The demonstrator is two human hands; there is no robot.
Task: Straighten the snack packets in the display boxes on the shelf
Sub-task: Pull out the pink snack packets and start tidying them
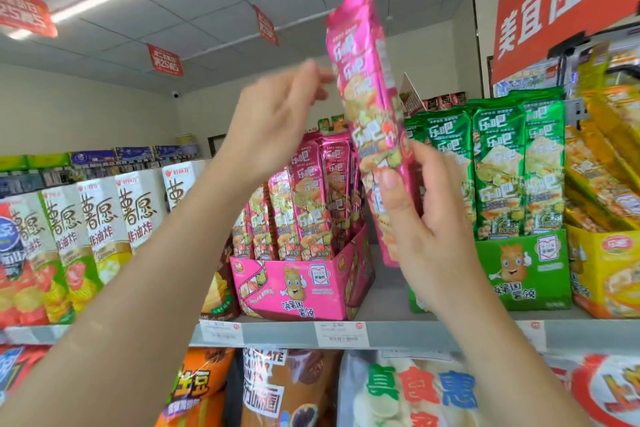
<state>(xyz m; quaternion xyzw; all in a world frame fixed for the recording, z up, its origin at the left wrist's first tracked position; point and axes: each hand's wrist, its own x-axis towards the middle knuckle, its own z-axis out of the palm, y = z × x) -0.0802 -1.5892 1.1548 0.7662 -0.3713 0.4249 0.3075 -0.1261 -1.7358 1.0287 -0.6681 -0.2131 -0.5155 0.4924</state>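
Pink snack packet (367, 107) marked 乐吧, pinched low by the right hand (433, 229); left hand (273, 121), fingers straight, beside it above the pink display box (294, 284).

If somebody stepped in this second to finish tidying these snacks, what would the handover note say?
Right hand: grips the lower half of a tall pink foil snack packet, thumb on its front, and holds it up above the shelf.
Left hand: open, raised beside the packet's upper edge; too blurred to tell if it touches.
Pink cardboard display box: packets inside stand on end, several leaning.
Green cardboard display box: packets look upright.
Yellow cardboard display box: packets lean.
Left: put the held packet back in the pink box, then straighten the leaning pink and yellow ones.
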